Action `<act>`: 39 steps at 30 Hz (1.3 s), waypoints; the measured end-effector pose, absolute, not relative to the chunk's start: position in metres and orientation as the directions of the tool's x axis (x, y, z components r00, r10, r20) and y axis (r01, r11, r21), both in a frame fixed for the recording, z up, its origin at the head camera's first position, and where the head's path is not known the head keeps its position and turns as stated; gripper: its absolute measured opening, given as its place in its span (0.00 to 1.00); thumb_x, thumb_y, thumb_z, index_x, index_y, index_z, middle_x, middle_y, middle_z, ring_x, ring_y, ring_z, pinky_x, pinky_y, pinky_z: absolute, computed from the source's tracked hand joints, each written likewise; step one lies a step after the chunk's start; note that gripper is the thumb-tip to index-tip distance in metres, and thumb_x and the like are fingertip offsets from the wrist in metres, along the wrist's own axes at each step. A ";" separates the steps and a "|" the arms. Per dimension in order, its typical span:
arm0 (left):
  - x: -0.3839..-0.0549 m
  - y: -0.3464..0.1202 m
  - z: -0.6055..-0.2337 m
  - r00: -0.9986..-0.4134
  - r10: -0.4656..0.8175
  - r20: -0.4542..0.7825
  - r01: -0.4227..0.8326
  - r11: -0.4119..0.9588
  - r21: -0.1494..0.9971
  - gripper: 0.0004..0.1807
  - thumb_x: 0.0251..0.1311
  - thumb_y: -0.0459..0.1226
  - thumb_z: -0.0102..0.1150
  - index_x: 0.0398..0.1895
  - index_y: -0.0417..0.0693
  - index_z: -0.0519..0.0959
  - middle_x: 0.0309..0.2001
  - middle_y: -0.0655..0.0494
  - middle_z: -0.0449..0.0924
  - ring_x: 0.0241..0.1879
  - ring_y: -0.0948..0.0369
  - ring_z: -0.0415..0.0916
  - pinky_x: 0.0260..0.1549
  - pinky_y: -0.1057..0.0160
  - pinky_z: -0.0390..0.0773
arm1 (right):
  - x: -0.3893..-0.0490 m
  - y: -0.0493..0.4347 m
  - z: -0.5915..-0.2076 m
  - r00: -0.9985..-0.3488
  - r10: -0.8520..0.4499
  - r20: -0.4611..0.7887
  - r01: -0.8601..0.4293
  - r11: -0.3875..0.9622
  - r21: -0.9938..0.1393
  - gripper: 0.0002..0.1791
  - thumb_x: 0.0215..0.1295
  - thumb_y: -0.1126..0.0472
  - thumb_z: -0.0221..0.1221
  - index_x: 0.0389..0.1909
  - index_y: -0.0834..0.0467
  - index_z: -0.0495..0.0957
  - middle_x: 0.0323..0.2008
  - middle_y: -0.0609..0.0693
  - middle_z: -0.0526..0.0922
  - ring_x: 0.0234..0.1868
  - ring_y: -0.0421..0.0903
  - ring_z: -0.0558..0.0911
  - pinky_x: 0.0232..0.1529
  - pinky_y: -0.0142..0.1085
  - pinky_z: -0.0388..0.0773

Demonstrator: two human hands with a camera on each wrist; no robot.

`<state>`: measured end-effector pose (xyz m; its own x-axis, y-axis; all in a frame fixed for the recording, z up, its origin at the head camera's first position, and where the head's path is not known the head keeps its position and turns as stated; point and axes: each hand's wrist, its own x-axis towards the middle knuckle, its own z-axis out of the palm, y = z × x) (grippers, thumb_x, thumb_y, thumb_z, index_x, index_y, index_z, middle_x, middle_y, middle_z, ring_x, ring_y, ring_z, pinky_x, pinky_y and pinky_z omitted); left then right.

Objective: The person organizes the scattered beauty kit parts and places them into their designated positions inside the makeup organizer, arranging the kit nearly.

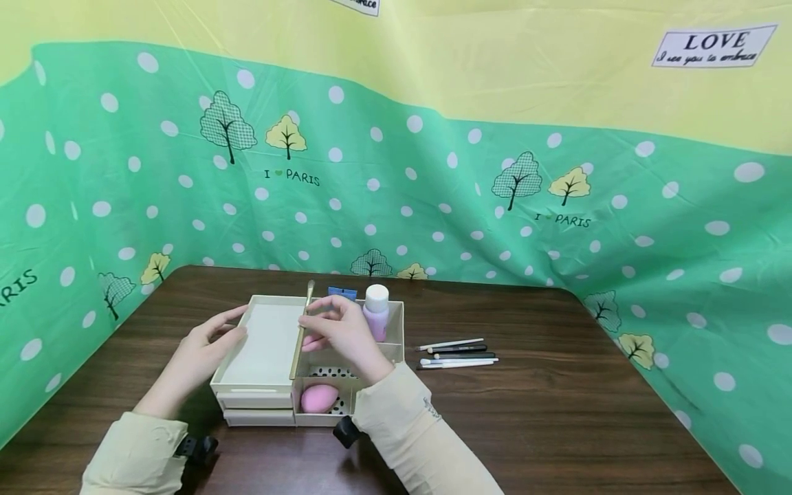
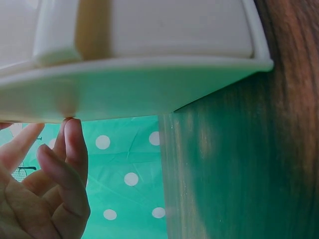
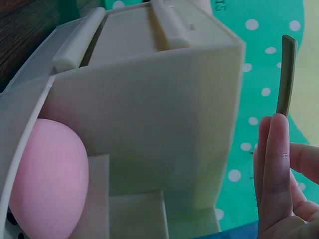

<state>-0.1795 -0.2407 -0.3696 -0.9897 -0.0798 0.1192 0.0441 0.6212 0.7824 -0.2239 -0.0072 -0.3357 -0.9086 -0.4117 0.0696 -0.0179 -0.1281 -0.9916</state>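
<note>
A cream desktop organizer (image 1: 266,344) with stacked drawers on its left and open compartments on its right stands on the table. My right hand (image 1: 342,331) pinches a slim makeup brush (image 1: 300,347) by its gold-coloured handle, bristles pointing away, above the organizer. The right wrist view shows the handle's end (image 3: 286,74) rising past the fingertips. At the organizer's left side, my left hand (image 1: 201,350) touches the wall with its fingertips; the left wrist view shows these fingers (image 2: 75,144) bent loosely against it. A pink makeup sponge (image 1: 319,399) lies in the front compartment.
In the back compartments stand a lilac bottle (image 1: 376,322) with a white cap and a blue item (image 1: 342,293), partly hidden. Several makeup brushes (image 1: 460,348) lie on the brown table (image 1: 557,412), right of the organizer. A green and yellow printed cloth (image 1: 433,192) hangs behind.
</note>
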 end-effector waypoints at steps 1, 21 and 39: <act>-0.180 -0.241 -0.370 -0.990 -0.078 0.119 0.045 0.621 0.783 0.29 0.74 0.45 0.48 0.73 0.44 0.64 0.56 0.32 0.77 0.54 0.43 0.75 0.45 0.55 0.74 | -0.224 -0.009 -0.336 -0.908 -0.412 0.069 -0.019 -0.123 -0.992 0.14 0.63 0.72 0.61 0.48 0.71 0.74 0.30 0.54 0.84 0.20 0.40 0.82 0.30 0.38 0.84; -0.180 -0.241 -0.370 -0.990 -0.086 0.115 0.037 0.618 0.786 0.29 0.73 0.46 0.48 0.73 0.44 0.64 0.57 0.32 0.77 0.54 0.44 0.75 0.43 0.57 0.74 | -0.231 -0.023 -0.333 -0.912 -0.409 0.014 -0.061 0.102 -0.993 0.09 0.62 0.69 0.64 0.41 0.70 0.80 0.29 0.58 0.85 0.16 0.39 0.80 0.30 0.41 0.84; -0.180 -0.241 -0.370 -0.991 -0.084 0.109 0.034 0.615 0.788 0.30 0.74 0.47 0.48 0.74 0.45 0.64 0.58 0.32 0.76 0.56 0.43 0.74 0.45 0.54 0.74 | -0.232 -0.027 -0.329 -0.901 -0.434 -0.020 -0.045 0.137 -0.989 0.11 0.64 0.68 0.63 0.45 0.69 0.81 0.35 0.65 0.86 0.14 0.39 0.79 0.27 0.41 0.84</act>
